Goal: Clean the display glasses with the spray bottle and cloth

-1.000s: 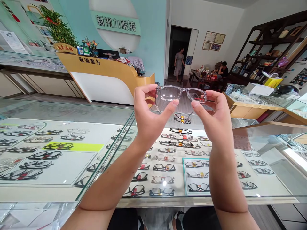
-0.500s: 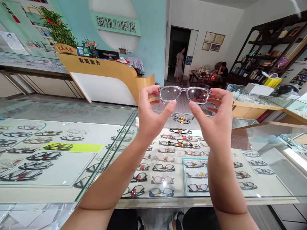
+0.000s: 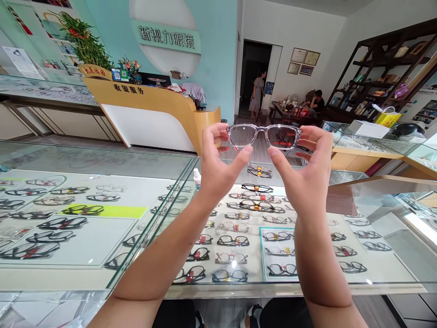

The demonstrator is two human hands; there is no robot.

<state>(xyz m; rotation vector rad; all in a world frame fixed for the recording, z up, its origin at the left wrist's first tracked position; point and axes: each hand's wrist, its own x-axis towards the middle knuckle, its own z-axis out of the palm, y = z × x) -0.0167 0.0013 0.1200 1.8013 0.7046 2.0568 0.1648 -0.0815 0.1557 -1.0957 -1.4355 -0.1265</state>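
A pair of clear-framed eyeglasses is held up in the air above the glass display counter, lenses upright, with red lettering on the right lens. My left hand grips its left side, thumb below the left lens and fingers at the hinge. On the right side my right hand pinches the frame the same way. Under my arms, rows of eyeglasses lie inside the counter. A small white bottle stands just left of my left wrist.
Another glass case with eyeglasses spreads to the left. Beyond are a wooden cashier desk, a standing person in a doorway and a seated person. At right, a white box sits on a case.
The eyeglasses have tilted slightly, and the lens lettering shows more clearly. My left hand has shifted a little right, so more of the bottle shows.
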